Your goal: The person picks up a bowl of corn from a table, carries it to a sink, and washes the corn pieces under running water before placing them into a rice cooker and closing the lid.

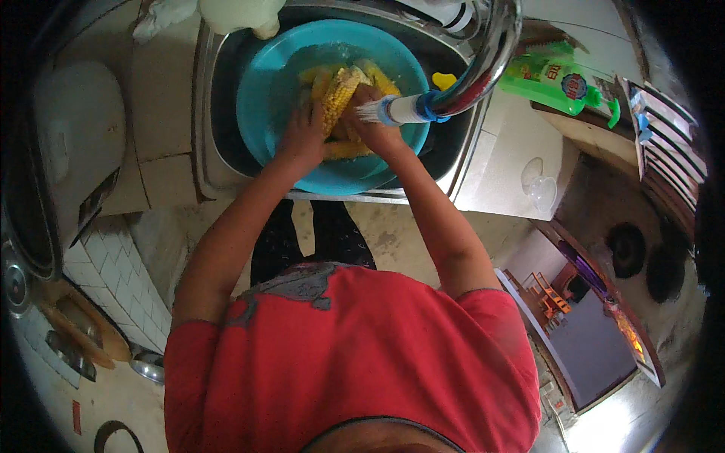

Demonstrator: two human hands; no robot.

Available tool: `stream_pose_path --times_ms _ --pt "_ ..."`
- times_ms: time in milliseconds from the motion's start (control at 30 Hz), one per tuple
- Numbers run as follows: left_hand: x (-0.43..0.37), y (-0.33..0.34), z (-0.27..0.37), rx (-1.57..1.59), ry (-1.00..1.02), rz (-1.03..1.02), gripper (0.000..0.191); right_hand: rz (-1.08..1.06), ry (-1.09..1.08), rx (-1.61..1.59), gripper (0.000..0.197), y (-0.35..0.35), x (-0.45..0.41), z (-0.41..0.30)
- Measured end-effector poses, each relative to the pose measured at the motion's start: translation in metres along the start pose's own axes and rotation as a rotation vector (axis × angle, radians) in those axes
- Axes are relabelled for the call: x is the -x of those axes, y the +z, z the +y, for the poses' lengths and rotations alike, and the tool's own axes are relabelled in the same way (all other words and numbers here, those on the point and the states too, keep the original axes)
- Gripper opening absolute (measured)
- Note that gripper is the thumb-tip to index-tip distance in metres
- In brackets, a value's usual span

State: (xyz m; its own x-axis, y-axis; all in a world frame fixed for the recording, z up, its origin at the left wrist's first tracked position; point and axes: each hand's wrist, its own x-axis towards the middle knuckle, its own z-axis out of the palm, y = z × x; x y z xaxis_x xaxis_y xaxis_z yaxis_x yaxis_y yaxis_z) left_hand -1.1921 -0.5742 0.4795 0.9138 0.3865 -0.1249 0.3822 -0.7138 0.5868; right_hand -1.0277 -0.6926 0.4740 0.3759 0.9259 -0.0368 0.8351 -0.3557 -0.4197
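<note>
A turquoise plastic basin stands in the steel sink, with water and several yellow corn cobs in it. One corn cob is held slanted over the others between my two hands. My left hand lies along its left side, fingers against the kernels. My right hand grips its upper right part, fingers partly hidden by the faucet's outlet. Water sprays from the white nozzle of the curved chrome faucet onto my right hand.
The steel sink's rim surrounds the basin. A green pump bottle lies on the right counter, near a clear plastic cup. A yellow object sits beside the faucet. A pale rounded object overhangs the sink's top left.
</note>
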Motion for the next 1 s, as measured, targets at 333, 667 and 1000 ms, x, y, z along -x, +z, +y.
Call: stream_pose_path --times_ms 333,667,1000 --pt "0.047 -0.055 0.018 -0.171 0.070 -0.324 0.025 0.776 0.227 -0.563 0.026 -0.177 -0.061 -0.039" --pt "0.036 -0.034 0.007 -0.157 0.065 -0.288 0.027 0.802 0.164 -0.908 0.048 -0.175 -0.087 -0.004" --pt "0.026 -0.036 0.009 0.023 -0.097 -0.299 0.020 0.785 0.194 -0.957 0.047 -0.179 -0.091 0.006"
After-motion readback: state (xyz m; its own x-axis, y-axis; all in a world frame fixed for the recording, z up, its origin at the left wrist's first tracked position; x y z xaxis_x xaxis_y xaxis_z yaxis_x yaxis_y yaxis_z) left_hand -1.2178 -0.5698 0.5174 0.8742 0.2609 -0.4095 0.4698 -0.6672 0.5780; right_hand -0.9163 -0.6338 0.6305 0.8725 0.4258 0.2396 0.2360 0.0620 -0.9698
